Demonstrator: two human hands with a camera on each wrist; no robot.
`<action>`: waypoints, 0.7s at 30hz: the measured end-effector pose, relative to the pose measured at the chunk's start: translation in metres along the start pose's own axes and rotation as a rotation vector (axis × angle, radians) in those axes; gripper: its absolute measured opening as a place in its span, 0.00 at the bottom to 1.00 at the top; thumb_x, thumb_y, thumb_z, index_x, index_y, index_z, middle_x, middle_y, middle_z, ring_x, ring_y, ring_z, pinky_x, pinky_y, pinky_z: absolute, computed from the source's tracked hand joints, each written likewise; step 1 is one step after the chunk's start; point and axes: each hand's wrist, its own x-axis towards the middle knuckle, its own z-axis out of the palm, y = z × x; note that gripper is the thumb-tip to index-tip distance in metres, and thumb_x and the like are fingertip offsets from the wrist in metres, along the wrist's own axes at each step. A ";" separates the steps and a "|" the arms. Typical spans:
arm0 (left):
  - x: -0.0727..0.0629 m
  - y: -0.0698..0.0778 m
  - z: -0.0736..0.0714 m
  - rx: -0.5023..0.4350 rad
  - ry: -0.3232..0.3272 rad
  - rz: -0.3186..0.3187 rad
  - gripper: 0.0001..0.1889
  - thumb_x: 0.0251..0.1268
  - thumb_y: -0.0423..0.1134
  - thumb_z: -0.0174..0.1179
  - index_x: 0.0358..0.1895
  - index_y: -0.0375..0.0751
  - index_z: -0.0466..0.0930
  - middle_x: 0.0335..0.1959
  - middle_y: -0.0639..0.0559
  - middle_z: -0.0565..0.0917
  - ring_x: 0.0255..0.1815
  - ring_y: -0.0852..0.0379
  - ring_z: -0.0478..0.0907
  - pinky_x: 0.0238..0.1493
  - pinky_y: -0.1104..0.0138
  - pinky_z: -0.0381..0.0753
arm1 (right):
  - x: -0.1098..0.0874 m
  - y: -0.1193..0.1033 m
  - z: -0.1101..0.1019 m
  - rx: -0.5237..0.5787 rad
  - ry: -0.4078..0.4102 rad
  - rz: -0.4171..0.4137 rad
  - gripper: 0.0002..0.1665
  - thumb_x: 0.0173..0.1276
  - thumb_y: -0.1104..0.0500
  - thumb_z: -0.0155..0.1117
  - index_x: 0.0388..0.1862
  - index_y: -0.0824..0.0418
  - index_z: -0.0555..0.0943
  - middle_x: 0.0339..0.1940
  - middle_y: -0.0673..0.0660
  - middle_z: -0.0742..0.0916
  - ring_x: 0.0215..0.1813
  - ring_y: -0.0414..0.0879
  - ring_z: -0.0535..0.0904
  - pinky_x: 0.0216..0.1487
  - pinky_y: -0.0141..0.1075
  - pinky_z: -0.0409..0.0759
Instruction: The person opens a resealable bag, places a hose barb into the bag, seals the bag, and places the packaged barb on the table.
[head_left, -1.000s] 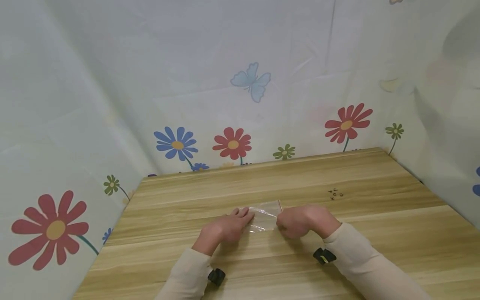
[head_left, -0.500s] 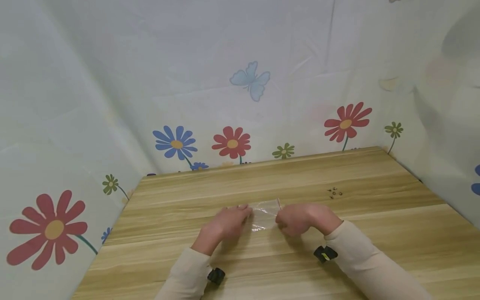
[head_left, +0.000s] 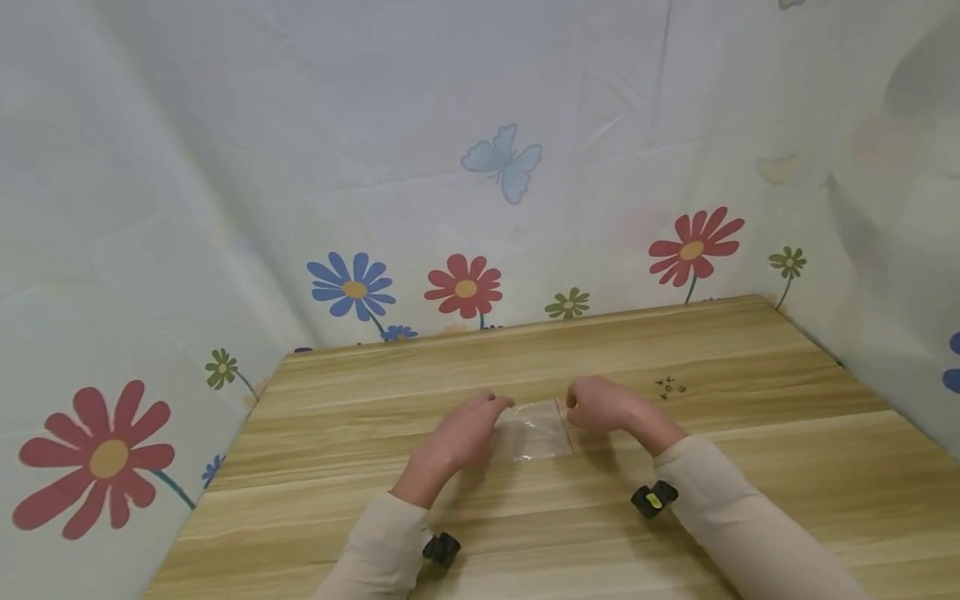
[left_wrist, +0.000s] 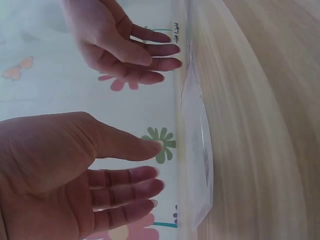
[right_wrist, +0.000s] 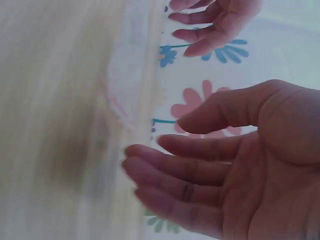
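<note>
A clear plastic zip bag with a red line along its right edge lies flat on the table, its film slightly puffed in the left wrist view. My left hand hovers at the bag's left side, thumb and fingers apart and holding nothing, as the left wrist view shows. Just beyond the bag's red-lined edge is my right hand, its fingers loosely bent and nothing between them in the right wrist view. Both hands appear raised off the bag.
Several small dark metal pieces, perhaps screws, lie to the right of my right hand. The wood-grain table meets a white flowered curtain at the back and sides. Each wrist carries a black camera.
Both hands have let go of the bag and lifted away from it. The right hand moved up and slightly right, uncovering the red-lined edge. The bag stays in place.
</note>
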 end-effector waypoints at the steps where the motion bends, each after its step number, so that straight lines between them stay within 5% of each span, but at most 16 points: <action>1: 0.002 0.001 0.001 -0.021 -0.004 -0.017 0.20 0.71 0.32 0.60 0.65 0.40 0.76 0.52 0.45 0.78 0.50 0.51 0.77 0.54 0.58 0.78 | 0.002 0.002 0.001 0.023 -0.001 0.017 0.16 0.64 0.66 0.61 0.48 0.76 0.81 0.47 0.68 0.85 0.45 0.55 0.82 0.49 0.50 0.80; 6: 0.010 0.004 0.007 -0.123 -0.046 -0.113 0.21 0.69 0.33 0.61 0.65 0.40 0.75 0.56 0.43 0.78 0.52 0.50 0.77 0.55 0.55 0.77 | 0.009 0.011 0.007 0.159 0.017 0.106 0.18 0.65 0.67 0.59 0.52 0.76 0.78 0.34 0.61 0.85 0.33 0.48 0.81 0.39 0.42 0.80; 11: 0.019 0.007 0.011 -0.169 -0.055 -0.070 0.22 0.66 0.28 0.59 0.63 0.36 0.75 0.57 0.40 0.80 0.55 0.48 0.78 0.56 0.55 0.77 | 0.014 0.013 0.010 0.279 0.030 0.140 0.22 0.61 0.70 0.59 0.55 0.78 0.75 0.29 0.60 0.84 0.29 0.50 0.84 0.35 0.40 0.81; 14: 0.021 0.007 0.013 -0.185 -0.070 -0.034 0.22 0.63 0.26 0.59 0.62 0.34 0.76 0.54 0.41 0.82 0.47 0.51 0.78 0.48 0.60 0.78 | 0.015 0.013 0.012 0.342 0.018 0.147 0.24 0.59 0.72 0.61 0.56 0.79 0.74 0.29 0.61 0.84 0.29 0.51 0.84 0.34 0.41 0.83; 21: 0.023 0.005 0.017 -0.229 -0.116 -0.004 0.25 0.59 0.23 0.60 0.62 0.33 0.75 0.31 0.49 0.79 0.28 0.58 0.71 0.31 0.67 0.72 | 0.022 0.017 0.019 0.441 0.004 0.173 0.22 0.59 0.73 0.64 0.53 0.78 0.75 0.27 0.61 0.85 0.27 0.49 0.84 0.31 0.39 0.83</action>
